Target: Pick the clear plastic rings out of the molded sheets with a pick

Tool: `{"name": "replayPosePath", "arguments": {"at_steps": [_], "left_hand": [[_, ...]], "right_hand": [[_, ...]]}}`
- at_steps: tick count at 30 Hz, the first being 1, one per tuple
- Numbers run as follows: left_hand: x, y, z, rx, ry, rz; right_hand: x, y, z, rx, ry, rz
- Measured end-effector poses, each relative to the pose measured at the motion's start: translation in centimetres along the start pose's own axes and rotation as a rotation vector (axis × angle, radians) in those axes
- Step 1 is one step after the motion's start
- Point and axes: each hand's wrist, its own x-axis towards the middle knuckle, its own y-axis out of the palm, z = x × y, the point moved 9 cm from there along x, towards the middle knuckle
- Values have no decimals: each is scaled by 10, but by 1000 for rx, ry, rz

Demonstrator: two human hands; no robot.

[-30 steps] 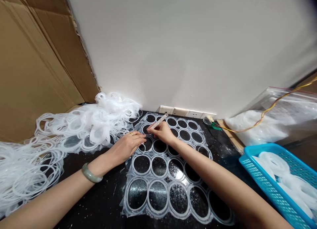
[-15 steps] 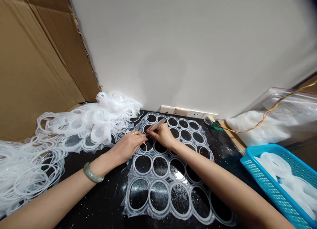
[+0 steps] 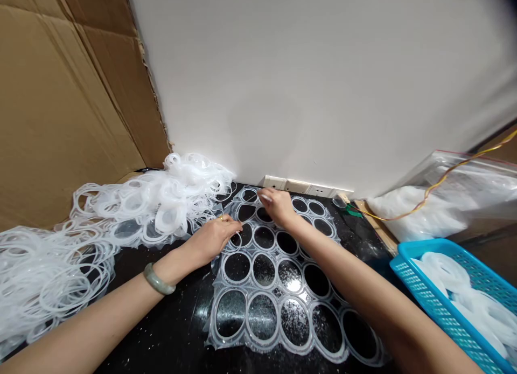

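A translucent sheet of joined rings (image 3: 278,296) lies flat on the black table (image 3: 161,320). At the sheet's left edge, my left hand (image 3: 216,235) has its fingers pressed together, with a thin loose ring (image 3: 233,243) at the fingertips. Over the sheet's far part, my right hand (image 3: 277,204) is closed around a slim pale tool (image 3: 265,197); the fingers partly hide it.
Piles of loose white rings (image 3: 133,201) cover the left side. A cardboard box (image 3: 60,110) stands behind them. At the right are a blue basket (image 3: 448,309) with white pieces, a plastic bag (image 3: 420,209) and a yellow wire (image 3: 438,184). Sockets (image 3: 297,186) line the wall.
My right hand has moved away from my left hand, farther back and slightly right, with the tool still in it. My left hand remains by the sheet's left edge.
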Motion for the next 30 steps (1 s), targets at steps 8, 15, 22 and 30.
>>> {"name": "replayPosePath", "arguments": {"at_steps": [8,15,22,30], "left_hand": [[0,-4,0,1,29,-21],[8,-29,-15,-69,26,-267],[27,-21,4,-445,-192,-269],[48,-17,37,128,-150,-137]], "right_hand": [[0,-64,-108,116,512,-377],[-20,-27,-38,923,451,76],[-25,-22,27,1188,324,362],[17,18,-22,1085,430,120]]}}
